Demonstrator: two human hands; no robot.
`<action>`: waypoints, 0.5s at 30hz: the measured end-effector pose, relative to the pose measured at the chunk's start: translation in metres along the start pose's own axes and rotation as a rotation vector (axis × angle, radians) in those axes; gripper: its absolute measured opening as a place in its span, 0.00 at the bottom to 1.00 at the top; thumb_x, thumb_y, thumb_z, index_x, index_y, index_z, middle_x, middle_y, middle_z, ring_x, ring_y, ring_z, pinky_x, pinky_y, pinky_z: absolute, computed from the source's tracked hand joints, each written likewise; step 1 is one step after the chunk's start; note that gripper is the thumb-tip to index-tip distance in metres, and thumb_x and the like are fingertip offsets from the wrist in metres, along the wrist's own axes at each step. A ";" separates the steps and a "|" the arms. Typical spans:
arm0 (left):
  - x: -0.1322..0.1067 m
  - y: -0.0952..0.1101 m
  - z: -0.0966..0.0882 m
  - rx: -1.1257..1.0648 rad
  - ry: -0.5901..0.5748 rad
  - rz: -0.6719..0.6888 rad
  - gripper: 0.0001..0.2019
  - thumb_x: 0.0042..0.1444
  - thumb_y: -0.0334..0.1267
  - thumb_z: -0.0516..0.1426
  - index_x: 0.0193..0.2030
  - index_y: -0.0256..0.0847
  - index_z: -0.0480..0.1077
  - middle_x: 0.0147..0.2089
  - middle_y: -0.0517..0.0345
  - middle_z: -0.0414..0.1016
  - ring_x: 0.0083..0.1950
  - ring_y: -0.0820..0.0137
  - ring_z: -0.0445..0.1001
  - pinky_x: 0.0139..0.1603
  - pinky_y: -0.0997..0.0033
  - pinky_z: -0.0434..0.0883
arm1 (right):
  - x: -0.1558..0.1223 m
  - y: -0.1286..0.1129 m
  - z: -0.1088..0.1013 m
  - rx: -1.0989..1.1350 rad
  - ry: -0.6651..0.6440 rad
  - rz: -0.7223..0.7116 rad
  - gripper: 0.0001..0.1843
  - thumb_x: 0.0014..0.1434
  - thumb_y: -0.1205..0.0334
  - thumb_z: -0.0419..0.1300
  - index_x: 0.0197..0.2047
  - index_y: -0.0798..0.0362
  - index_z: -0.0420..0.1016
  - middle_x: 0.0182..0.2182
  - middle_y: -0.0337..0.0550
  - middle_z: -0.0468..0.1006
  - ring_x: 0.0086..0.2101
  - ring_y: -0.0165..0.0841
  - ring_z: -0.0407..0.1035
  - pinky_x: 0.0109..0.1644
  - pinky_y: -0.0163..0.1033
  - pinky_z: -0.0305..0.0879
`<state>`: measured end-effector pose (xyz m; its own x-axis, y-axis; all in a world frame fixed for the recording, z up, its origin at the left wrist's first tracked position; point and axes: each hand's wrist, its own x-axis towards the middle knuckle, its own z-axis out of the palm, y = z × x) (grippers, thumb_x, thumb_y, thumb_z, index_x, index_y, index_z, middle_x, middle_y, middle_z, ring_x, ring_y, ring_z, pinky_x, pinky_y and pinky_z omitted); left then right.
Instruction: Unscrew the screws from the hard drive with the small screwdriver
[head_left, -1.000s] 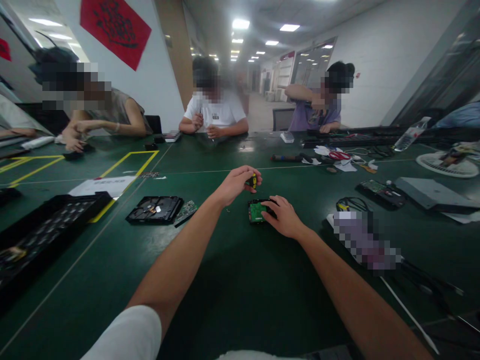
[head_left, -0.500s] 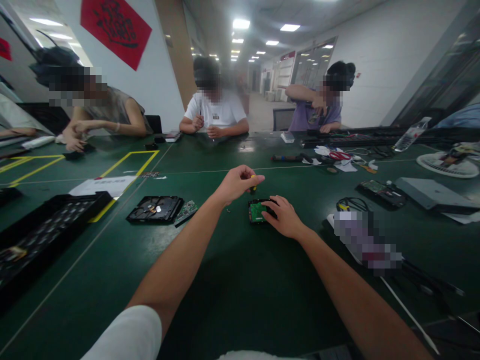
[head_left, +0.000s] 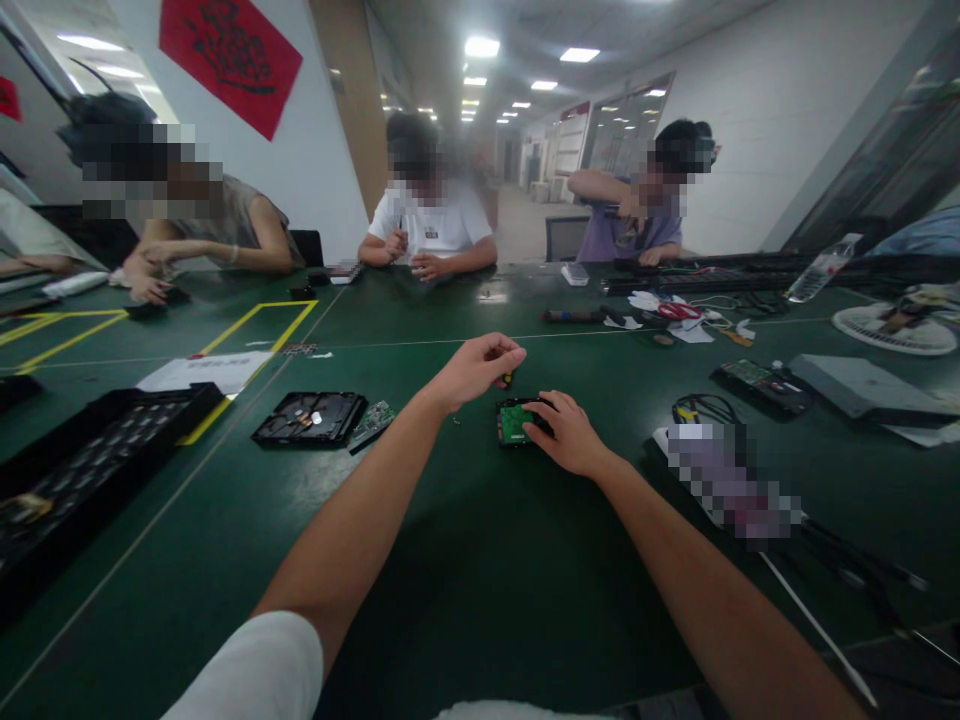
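Observation:
A small hard drive (head_left: pixel 513 428) lies on the table before me with its green circuit board facing up. My right hand (head_left: pixel 561 430) grips it from the right, thumb and fingers across the board. Just above the far edge of the drive, my left hand (head_left: pixel 478 372) is closed around a short yellow-and-black screwdriver (head_left: pixel 508 380). Its tip is too small and dark to make out, so I cannot tell whether it touches the drive. A tiny screw (head_left: pixel 457 421) rests left of the drive.
Left of my arms are an opened drive casing (head_left: pixel 307 418), a loose circuit board (head_left: pixel 373 425) and a long black tray (head_left: pixel 112 470). Rightward lie another hard drive (head_left: pixel 761 386), a grey metal box (head_left: pixel 874 388), cables and a bottle (head_left: pixel 825 268). Several people sit across the table.
The fingers of my left hand have turned slightly around the screwdriver, and less of its yellow handle shows. My right hand and the hard drive stay in place.

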<state>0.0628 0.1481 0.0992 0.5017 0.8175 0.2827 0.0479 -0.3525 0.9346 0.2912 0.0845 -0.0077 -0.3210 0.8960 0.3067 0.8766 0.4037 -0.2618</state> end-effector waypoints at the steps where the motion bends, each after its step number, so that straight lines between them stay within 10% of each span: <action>1: 0.000 0.000 0.000 -0.012 -0.008 0.002 0.17 0.62 0.52 0.62 0.43 0.38 0.74 0.38 0.55 0.74 0.39 0.70 0.73 0.35 0.72 0.74 | 0.000 0.000 0.000 -0.001 0.001 -0.002 0.24 0.71 0.43 0.53 0.65 0.39 0.72 0.66 0.50 0.67 0.67 0.53 0.57 0.66 0.66 0.59; 15: 0.002 0.001 0.002 -0.238 0.015 -0.111 0.11 0.67 0.43 0.55 0.42 0.38 0.72 0.46 0.45 0.81 0.46 0.63 0.78 0.34 0.70 0.75 | -0.001 0.000 0.001 -0.001 0.005 0.000 0.24 0.71 0.43 0.54 0.65 0.38 0.71 0.66 0.49 0.67 0.68 0.53 0.56 0.67 0.67 0.58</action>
<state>0.0653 0.1484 0.1007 0.4919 0.8524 0.1773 -0.1039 -0.1447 0.9840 0.2913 0.0841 -0.0084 -0.3194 0.8952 0.3110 0.8769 0.4036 -0.2612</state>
